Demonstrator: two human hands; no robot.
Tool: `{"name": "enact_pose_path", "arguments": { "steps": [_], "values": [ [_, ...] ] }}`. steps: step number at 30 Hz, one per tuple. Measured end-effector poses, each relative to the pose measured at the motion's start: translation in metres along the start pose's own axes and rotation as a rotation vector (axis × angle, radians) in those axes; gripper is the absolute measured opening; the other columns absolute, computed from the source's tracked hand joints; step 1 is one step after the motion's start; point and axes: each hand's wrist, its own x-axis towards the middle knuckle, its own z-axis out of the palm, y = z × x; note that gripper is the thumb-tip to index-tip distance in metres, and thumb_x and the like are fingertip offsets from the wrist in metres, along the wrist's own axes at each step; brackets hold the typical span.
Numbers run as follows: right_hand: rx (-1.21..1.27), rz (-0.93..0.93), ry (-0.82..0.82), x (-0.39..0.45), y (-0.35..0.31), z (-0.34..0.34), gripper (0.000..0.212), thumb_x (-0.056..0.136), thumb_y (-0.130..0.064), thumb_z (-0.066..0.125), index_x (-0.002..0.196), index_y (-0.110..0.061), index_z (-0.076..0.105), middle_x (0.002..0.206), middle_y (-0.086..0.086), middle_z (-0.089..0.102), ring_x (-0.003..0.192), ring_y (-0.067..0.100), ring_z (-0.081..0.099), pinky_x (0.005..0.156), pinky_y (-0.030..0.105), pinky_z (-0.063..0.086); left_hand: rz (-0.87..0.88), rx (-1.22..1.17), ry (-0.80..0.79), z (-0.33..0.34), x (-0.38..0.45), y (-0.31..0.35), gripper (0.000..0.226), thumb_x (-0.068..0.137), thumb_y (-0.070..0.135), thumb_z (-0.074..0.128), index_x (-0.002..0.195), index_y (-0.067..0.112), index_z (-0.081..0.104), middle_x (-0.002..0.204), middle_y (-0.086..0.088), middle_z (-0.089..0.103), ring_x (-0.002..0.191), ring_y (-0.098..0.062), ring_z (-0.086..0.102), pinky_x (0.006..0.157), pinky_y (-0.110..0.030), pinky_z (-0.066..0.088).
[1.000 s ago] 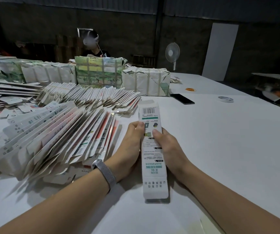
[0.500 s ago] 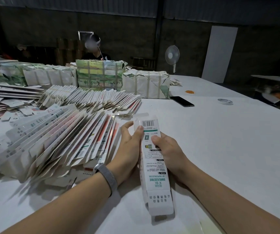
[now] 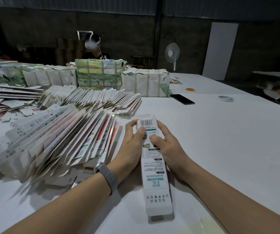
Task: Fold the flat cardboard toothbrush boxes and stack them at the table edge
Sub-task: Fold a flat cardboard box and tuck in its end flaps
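Your left hand and right hand both grip the far end of the toothbrush box, fingers curled over its barcode end and thumbs pressed on its printed face. Its long axis runs from your fingertips straight back toward you, the open near flap hanging just over the white table. The fanned pile of folded boxes lies just beside your left hand, the nearer one for stacking; the phone and tape roll sit well apart.
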Motion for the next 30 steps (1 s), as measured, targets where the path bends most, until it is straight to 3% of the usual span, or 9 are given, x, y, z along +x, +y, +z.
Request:
{"name": "enact_pose_path", "arguments": {
  "steps": [5,10,12,17,22,25,30],
  "values": [
    [0.066,0.026,0.082,0.003,0.002,-0.001,0.043,0.086,-0.029,0.059,0.128,-0.033,0.053,0.097,0.010,0.076,0.077,0.024,0.073,0.066,0.036,0.058,0.004,-0.028,-0.036,-0.002,0.000,-0.002,0.015,0.109,0.026,0.039,0.124,0.028,0.042,0.078,0.002,0.076,0.065,-0.012,0.071,0.055,-0.024,0.054],
    [0.151,0.009,0.216,0.005,0.000,-0.005,0.012,0.101,-0.017,0.052,0.107,-0.015,0.061,0.082,0.009,0.074,0.067,0.020,0.069,0.060,0.031,0.057,0.004,-0.008,-0.158,0.002,-0.001,-0.007,0.026,0.093,0.040,0.047,0.118,0.033,0.043,0.079,0.000,0.075,0.066,-0.014,0.070,0.055,-0.025,0.053],
    [0.118,0.001,0.206,0.005,0.000,-0.004,0.014,0.102,-0.015,0.050,0.101,-0.011,0.062,0.080,0.008,0.072,0.066,0.020,0.067,0.061,0.030,0.055,0.005,-0.026,-0.175,0.002,0.000,-0.009,0.025,0.092,0.040,0.047,0.116,0.034,0.043,0.079,0.000,0.075,0.065,-0.014,0.070,0.055,-0.025,0.053],
    [0.132,-0.009,0.212,0.004,0.000,-0.003,0.016,0.103,-0.014,0.049,0.106,-0.004,0.061,0.081,0.009,0.072,0.067,0.020,0.067,0.061,0.029,0.057,-0.008,-0.025,-0.175,0.001,0.002,-0.011,0.019,0.083,0.055,0.055,0.101,0.052,0.052,0.087,-0.004,0.077,0.072,-0.018,0.073,0.057,-0.028,0.055],
    [0.170,-0.038,0.265,0.006,0.003,-0.003,0.009,0.100,-0.009,0.055,0.105,-0.013,0.061,0.096,0.016,0.070,0.074,0.024,0.069,0.066,0.035,0.058,-0.021,-0.008,-0.179,0.000,0.003,-0.012,0.021,0.080,0.059,0.055,0.100,0.053,0.052,0.090,-0.005,0.077,0.075,-0.021,0.074,0.060,-0.031,0.056],
    [0.180,-0.076,0.321,0.006,0.004,-0.006,0.023,0.098,-0.008,0.059,0.112,-0.024,0.050,0.116,0.017,0.065,0.078,0.026,0.072,0.066,0.037,0.059,-0.040,0.013,-0.196,-0.001,0.002,-0.010,0.022,0.083,0.059,0.054,0.103,0.053,0.051,0.098,-0.008,0.078,0.082,-0.025,0.075,0.066,-0.036,0.058],
    [0.182,-0.087,0.326,0.005,0.004,-0.007,0.030,0.096,-0.009,0.063,0.116,-0.027,0.050,0.120,0.013,0.064,0.084,0.028,0.074,0.068,0.038,0.060,-0.047,0.012,-0.180,-0.002,0.001,-0.008,0.021,0.092,0.046,0.051,0.110,0.053,0.043,0.092,-0.009,0.078,0.076,-0.025,0.074,0.064,-0.034,0.057]
  ]
}}
